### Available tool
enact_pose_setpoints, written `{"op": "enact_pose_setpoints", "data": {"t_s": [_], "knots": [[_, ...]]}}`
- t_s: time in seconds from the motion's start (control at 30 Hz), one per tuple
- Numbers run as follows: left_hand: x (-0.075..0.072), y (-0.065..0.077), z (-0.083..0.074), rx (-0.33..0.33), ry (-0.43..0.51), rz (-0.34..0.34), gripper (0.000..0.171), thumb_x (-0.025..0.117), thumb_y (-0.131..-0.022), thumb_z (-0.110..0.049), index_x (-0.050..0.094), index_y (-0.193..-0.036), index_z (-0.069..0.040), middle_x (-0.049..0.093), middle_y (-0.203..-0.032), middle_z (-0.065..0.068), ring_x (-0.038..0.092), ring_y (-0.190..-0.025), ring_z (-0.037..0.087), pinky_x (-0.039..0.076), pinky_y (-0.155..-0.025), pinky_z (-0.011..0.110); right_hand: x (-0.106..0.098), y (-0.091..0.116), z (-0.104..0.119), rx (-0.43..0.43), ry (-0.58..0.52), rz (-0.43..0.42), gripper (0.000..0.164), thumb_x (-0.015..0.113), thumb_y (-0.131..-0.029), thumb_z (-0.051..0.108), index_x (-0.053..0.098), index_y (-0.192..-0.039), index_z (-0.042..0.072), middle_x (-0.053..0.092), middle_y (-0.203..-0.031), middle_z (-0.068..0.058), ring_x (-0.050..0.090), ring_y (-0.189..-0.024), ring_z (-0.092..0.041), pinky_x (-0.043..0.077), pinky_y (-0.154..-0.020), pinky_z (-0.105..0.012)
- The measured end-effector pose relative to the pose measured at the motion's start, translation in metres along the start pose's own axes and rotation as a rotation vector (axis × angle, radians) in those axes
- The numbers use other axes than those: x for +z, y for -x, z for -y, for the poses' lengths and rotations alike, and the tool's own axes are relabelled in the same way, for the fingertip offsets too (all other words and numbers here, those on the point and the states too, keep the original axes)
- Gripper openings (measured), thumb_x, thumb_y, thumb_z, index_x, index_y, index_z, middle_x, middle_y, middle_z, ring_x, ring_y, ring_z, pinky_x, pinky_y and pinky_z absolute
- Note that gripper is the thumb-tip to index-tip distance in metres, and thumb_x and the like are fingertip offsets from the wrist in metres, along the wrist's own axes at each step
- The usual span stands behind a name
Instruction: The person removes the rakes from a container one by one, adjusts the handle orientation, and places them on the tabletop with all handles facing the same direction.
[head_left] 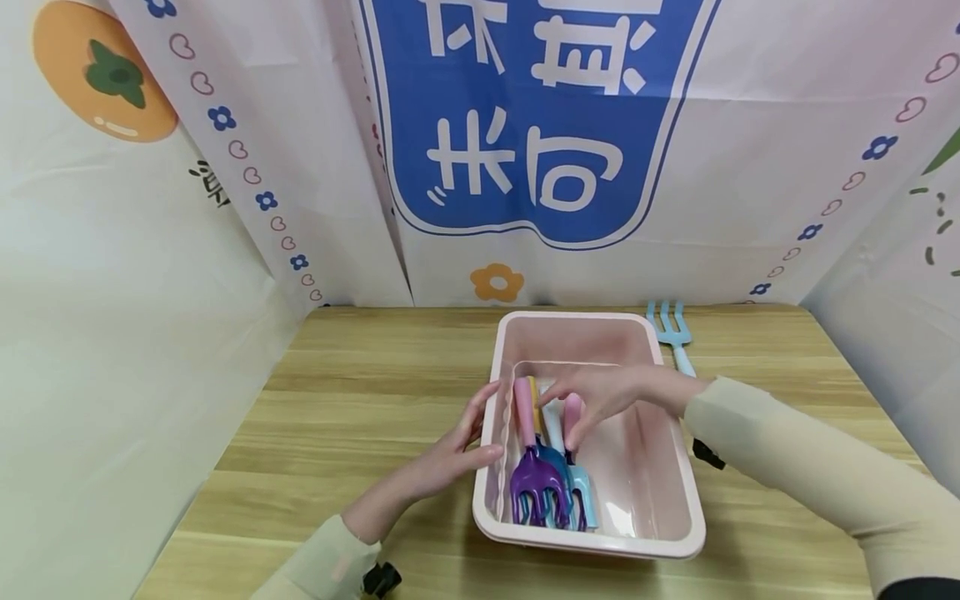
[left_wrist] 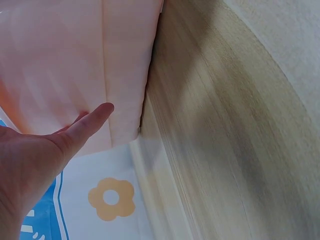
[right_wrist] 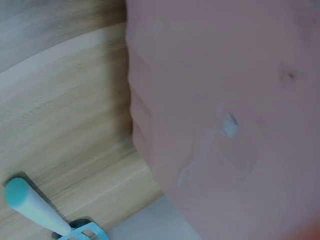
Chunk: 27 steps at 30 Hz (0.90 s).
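Observation:
A pale pink plastic bin (head_left: 592,546) stands on the table, with several toy garden tools in its left part. Among them lie a purple hand rake (head_left: 538,479) with a pink handle, a blue tool (head_left: 553,457), a light blue tool (head_left: 583,487) and a yellow handle (head_left: 535,396). My left hand (head_left: 446,454) touches the bin's left wall from outside, its fingers and thumb fairly straight. Inside the bin my right hand (head_left: 600,396) hovers over the handles. Its thumb and fingers are apart, either side of a white handle (head_left: 552,425) and a pink handle (head_left: 572,411); firm contact is not visible.
A light blue hand fork (head_left: 671,333) lies on the wooden table (head_left: 375,367) behind the bin's right side; its pale handle (right_wrist: 37,207) shows in the right wrist view. Printed cloth (head_left: 442,267) hangs at the back and sides.

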<state>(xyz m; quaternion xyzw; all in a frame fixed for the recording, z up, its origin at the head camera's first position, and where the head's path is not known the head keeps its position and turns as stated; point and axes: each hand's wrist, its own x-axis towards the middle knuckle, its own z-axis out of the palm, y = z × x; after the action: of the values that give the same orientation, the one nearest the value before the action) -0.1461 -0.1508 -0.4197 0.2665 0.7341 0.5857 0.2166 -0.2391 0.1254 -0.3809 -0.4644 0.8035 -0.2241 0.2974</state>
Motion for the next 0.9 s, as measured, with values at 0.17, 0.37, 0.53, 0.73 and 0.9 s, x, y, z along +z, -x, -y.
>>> {"op": "enact_pose_setpoints", "data": {"t_s": [0.17,0.37,0.53,0.73,0.9], "knots": [[-0.001,0.0,0.001,-0.003,0.001,-0.004,0.08,0.055,-0.097,-0.036,0.0,-0.156,-0.029,0.006,-0.16,0.017,0.019,-0.142,0.036,0.032,-0.107,0.047,0.01,-0.005,-0.002,0.042,0.136,0.049,0.073,0.078,-0.078,0.046,0.054,-0.139,0.015,0.054,-0.137,-0.001,0.049,-0.123,-0.018,0.039,-0.103,-0.04],[-0.001,0.0,0.002,-0.011,0.004,-0.001,0.082,0.056,-0.097,-0.038,0.0,-0.156,-0.027,0.006,-0.159,0.018,0.019,-0.142,0.038,0.032,-0.107,0.047,0.01,-0.003,-0.003,0.103,0.229,0.068,0.072,0.079,-0.076,0.051,0.058,-0.135,0.017,0.054,-0.134,-0.002,0.046,-0.124,-0.022,0.036,-0.104,-0.046],[-0.001,0.0,0.002,-0.002,0.01,0.0,0.082,0.056,-0.097,-0.032,-0.001,-0.156,-0.024,0.007,-0.159,0.021,0.02,-0.142,0.039,0.032,-0.107,0.046,0.006,0.0,-0.004,0.105,0.255,0.073,0.067,0.081,-0.074,0.049,0.063,-0.128,0.014,0.057,-0.122,-0.002,0.049,-0.113,-0.019,0.04,-0.097,-0.038],[0.0,0.0,0.0,-0.015,0.0,-0.011,0.081,0.056,-0.097,-0.03,0.001,-0.156,-0.029,0.005,-0.159,0.019,0.018,-0.142,0.035,0.028,-0.109,0.046,0.001,0.001,-0.004,0.113,0.309,0.096,0.06,0.08,-0.074,0.05,0.068,-0.121,0.016,0.061,-0.117,-0.001,0.049,-0.111,-0.021,0.041,-0.095,-0.038],[0.001,0.001,-0.002,-0.03,-0.007,-0.02,0.08,0.056,-0.096,-0.031,0.001,-0.155,-0.033,0.003,-0.16,0.015,0.016,-0.143,0.032,0.025,-0.11,0.047,0.002,-0.001,-0.008,0.169,0.31,0.126,0.054,0.08,-0.072,0.053,0.071,-0.114,0.02,0.062,-0.116,0.004,0.049,-0.108,-0.018,0.041,-0.094,-0.037]]}}
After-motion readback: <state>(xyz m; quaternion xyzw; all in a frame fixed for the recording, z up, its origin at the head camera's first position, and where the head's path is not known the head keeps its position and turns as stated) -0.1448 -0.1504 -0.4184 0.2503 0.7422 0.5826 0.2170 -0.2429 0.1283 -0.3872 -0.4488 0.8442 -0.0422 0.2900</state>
